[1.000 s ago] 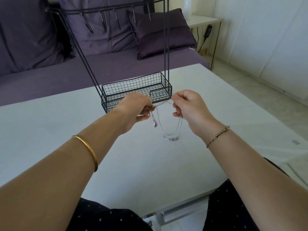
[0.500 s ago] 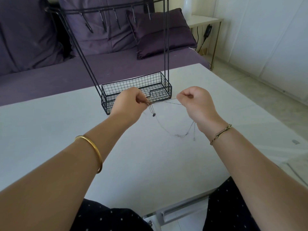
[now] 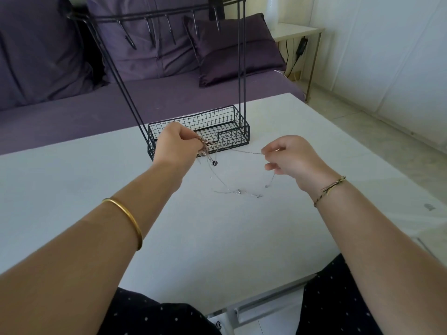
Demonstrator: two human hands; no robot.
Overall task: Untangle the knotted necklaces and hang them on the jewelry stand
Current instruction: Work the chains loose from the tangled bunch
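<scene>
Both hands are up over the white worktop, right in front of the black wire jewelry stand. Left hand has its grip pinched on a bunched bit of the necklaces, right hand pinches one thin strand pulled across between them. The rest of the chains sag down onto the worktop.

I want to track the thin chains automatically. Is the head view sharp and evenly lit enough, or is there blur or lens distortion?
Head view: soft, even daylight, no harsh glare on the white table. The necklaces are thin and faint, partly smeared near the left hand; the strand to the right hand reads as a hairline. Wide-angle distortion bows the jewelry stand and the table edges.
</scene>
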